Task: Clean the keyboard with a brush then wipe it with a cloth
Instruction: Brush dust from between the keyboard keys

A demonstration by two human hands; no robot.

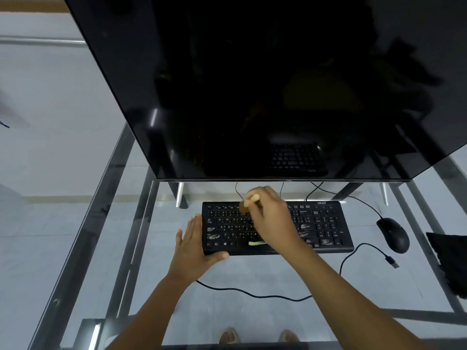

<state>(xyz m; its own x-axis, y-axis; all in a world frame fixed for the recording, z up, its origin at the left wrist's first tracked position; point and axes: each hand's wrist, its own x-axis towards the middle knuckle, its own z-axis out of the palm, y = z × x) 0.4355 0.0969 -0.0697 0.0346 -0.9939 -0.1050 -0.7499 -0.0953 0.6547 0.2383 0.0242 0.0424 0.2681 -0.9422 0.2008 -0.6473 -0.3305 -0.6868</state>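
Note:
A black keyboard (pixel 323 223) lies on the glass desk below the monitor, with pale smudges on some keys and a yellowish bit near the space bar. My right hand (pixel 273 218) grips a small brush (pixel 249 202) with a pale handle, its brown bristles touching the upper middle key rows. My left hand (pixel 194 245) lies with straight fingers along the keyboard's left end, thumb against the front edge. A black cloth (pixel 452 261) sits at the desk's right edge.
A large dark monitor (pixel 252 84) leans over the back of the glass desk (pixel 141 248) on metal legs. A black mouse (pixel 394 234) lies right of the keyboard, with a loose cable and USB plug (pixel 393 261) running across the front. Feet show below the glass.

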